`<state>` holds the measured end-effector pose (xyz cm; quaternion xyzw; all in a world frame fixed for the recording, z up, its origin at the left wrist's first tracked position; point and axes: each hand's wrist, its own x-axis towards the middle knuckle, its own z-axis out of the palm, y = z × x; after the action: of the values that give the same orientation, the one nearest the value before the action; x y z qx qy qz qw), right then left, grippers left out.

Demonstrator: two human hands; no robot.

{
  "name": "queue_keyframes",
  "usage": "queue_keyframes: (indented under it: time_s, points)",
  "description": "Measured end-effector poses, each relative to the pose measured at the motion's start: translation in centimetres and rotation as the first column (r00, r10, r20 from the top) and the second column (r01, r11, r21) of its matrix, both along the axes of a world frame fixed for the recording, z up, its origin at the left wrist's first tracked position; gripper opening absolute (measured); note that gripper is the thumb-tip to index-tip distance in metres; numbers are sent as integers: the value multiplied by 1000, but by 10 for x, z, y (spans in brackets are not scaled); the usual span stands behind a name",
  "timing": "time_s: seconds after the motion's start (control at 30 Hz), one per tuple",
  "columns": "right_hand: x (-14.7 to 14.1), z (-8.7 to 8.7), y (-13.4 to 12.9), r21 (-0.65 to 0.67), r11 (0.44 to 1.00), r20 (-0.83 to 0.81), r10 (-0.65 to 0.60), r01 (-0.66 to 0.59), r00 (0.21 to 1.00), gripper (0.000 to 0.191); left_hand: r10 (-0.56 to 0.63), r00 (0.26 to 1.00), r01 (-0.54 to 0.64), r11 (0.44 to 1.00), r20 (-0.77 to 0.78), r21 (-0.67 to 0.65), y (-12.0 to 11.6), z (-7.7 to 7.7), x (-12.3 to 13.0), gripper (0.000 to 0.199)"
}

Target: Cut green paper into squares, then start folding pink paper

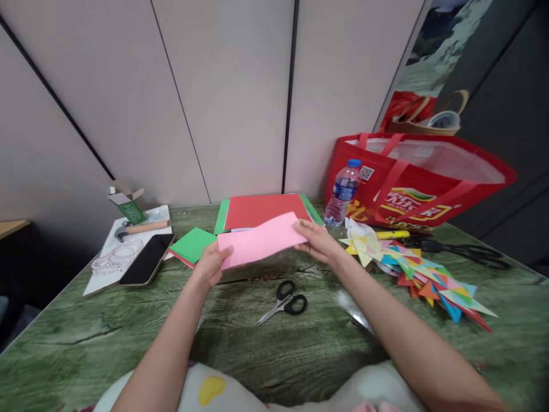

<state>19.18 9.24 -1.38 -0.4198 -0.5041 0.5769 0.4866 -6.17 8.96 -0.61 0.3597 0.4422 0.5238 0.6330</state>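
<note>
A strip of pink paper [259, 240] is stretched between my two hands above the table, its right end raised a little higher. My left hand [211, 262] pinches the left end with the thumb on top. At the other end, my right hand [316, 240] grips the edge between thumb and fingers. Below the paper lies a pair of scissors [283, 303] with black handles, blades pointing to the lower left. Behind it are stacked sheets of red paper [266, 207] on green ones. Green paper squares [193, 246] rest beside my left hand.
On the left are a phone [148, 260], a hammer [143, 228], a beaded string [115, 257] and a small green box [131, 209]. On the right stand a water bottle [343, 194] and red bag [412, 183], with folded paper pieces [429, 274] and black-handled shears [463, 252] nearby.
</note>
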Motion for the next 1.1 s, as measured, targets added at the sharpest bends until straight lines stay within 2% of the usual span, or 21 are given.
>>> queue_keyframes:
  time_s: [0.1, 0.13, 0.17, 0.2, 0.23, 0.27, 0.33, 0.4, 0.47, 0.5, 0.57, 0.6, 0.73, 0.83, 0.93, 1.0, 1.1]
  points:
    - [-11, 1, -13, 79, 990, 134, 104, -115, 986, 35, 137, 990, -137, 990, 20, 31, 2, 4, -4, 22]
    - [-15, 0, -19, 157, 945, 406, 202, -286, 891, 40, 191, 981, -192, 981, 26, 29, 3, 5, -6, 21]
    - [-18, -1, -25, 175, 877, 645, 240, -446, 725, 45, 238, 971, -239, 971, 29, 22, 3, 6, -6, 21]
    - [-22, -2, -32, 151, 818, 804, 225, -554, 551, 46, 270, 962, -271, 963, 30, 12, 4, 6, -7, 21]
    - [-25, -2, -37, 117, 783, 890, 190, -610, 414, 44, 283, 959, -284, 959, 30, 3, 4, 5, -6, 21]
    - [-27, -2, -42, 81, 757, 933, 171, -648, 316, 41, 287, 957, -287, 958, 32, -2, 4, 5, -6, 21]
    - [-32, -1, -49, 15, 722, 968, 162, -691, 190, 36, 288, 957, -288, 958, 38, -10, 4, 5, -3, 21]
    - [-36, 1, -52, -22, 713, 981, 149, -700, 121, 35, 286, 957, -286, 958, 42, -14, 3, 5, -1, 21]
    - [-41, 0, -53, -7, 733, 985, 124, -680, 124, 36, 291, 956, -291, 957, 43, -15, 2, 6, 0, 20]
    - [-44, -2, -52, 28, 753, 981, 106, -657, 163, 36, 296, 954, -295, 955, 43, -14, 2, 6, 0, 19]
    - [-52, -9, -51, 141, 810, 951, 48, -569, 304, 34, 305, 952, -304, 953, 40, -9, 2, 6, 0, 18]
    - [-58, -13, -51, 185, 834, 938, 8, -520, 347, 34, 307, 951, -307, 952, 39, -5, 2, 6, 0, 18]
    - [-81, -33, -54, 290, 883, 886, -102, -369, 452, 24, 306, 951, -307, 952, 43, 15, 2, 4, 1, 20]
    - [-89, -47, -62, 382, 880, 829, -192, -281, 525, 33, 299, 953, -300, 954, 43, 25, 1, 3, 2, 21]
    - [-84, -60, -67, 448, 824, 777, -167, -347, 606, 46, 296, 955, -297, 954, 33, 29, 0, 2, 4, 20]
    - [-76, -65, -64, 416, 842, 803, -163, -343, 574, 52, 292, 956, -293, 956, 22, 31, 0, 1, 5, 20]
    - [-59, -69, -56, 352, 899, 884, -227, -261, 409, 57, 281, 960, -281, 959, 3, 32, -1, -2, 6, 19]
